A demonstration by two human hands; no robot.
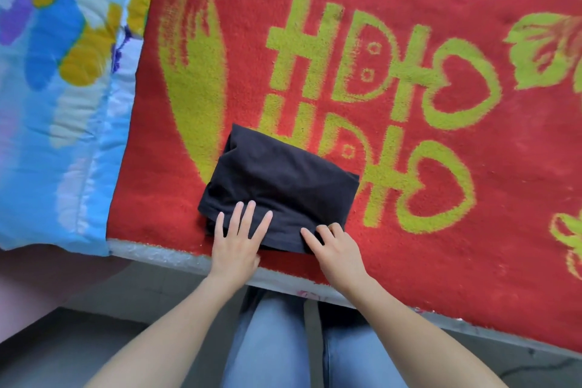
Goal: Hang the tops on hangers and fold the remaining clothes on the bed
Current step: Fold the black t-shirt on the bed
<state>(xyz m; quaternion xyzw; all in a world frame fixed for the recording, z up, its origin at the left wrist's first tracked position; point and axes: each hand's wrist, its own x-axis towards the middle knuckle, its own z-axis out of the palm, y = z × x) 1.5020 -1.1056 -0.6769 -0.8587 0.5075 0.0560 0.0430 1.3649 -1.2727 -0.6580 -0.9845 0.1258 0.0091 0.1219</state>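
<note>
Folded black garment [277,179] lower centre on bed [472,261] — left hand [234,246] flat on it, right hand [338,249] curled, gripping its near corner.

A blue patterned quilt [47,104] lies beside a red blanket [441,230].

Left grip [234,242] lies flat, fingers spread straight; right grip [338,249] curls its fingers.

- On my feed the folded black garment [277,186] reads as thin matt cloth, smooth with soft creases.
- The red blanket [409,246] under it is fuzzy, rough-looking pile with zero shine.
- Blue quilt [63,135]: slick stitched fabric, slight sheen.
- Jeans [267,346]: pale matt denim.
</note>
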